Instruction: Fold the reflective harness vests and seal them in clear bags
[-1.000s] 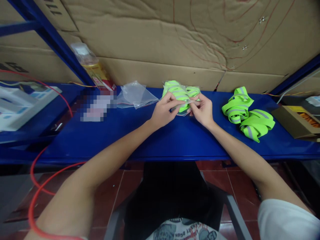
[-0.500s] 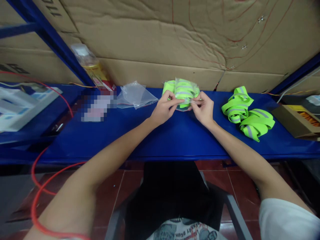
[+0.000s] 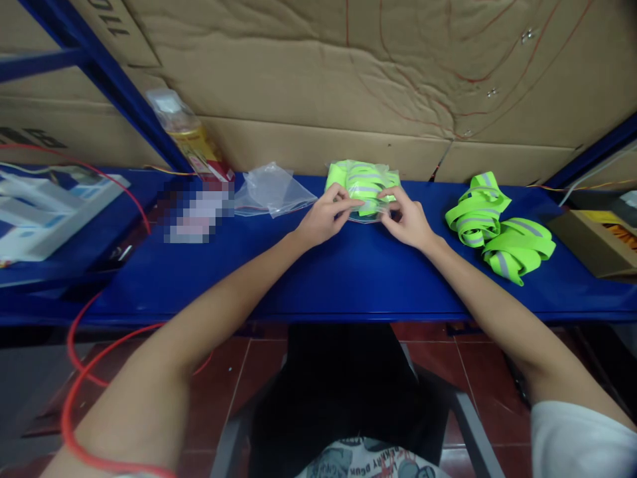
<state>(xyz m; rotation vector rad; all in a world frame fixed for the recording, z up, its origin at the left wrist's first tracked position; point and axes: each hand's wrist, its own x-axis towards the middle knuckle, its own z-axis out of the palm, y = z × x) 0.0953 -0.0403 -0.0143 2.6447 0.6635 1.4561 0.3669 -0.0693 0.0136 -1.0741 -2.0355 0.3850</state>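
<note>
Both of my hands hold one clear plastic bag (image 3: 365,182) stuffed with neon green reflective straps, low over the blue shelf (image 3: 343,272). My left hand (image 3: 323,218) pinches the bag's near edge on the left side. My right hand (image 3: 408,219) pinches the same edge on the right side. The fingers of both hands are closed on the bag's rim. The bag sits at the middle back of the shelf, close to the cardboard wall.
Loose neon green reflective straps (image 3: 497,229) lie to the right. Empty clear bags (image 3: 273,189) lie left of my hands, beside a bottle (image 3: 186,133). A cardboard box (image 3: 597,242) stands far right, white boxes (image 3: 44,206) far left. A red cable (image 3: 84,358) loops below.
The bag of straps has gone from raised in my hands to lower, near the shelf. My fingers have shifted apart along its near edge.
</note>
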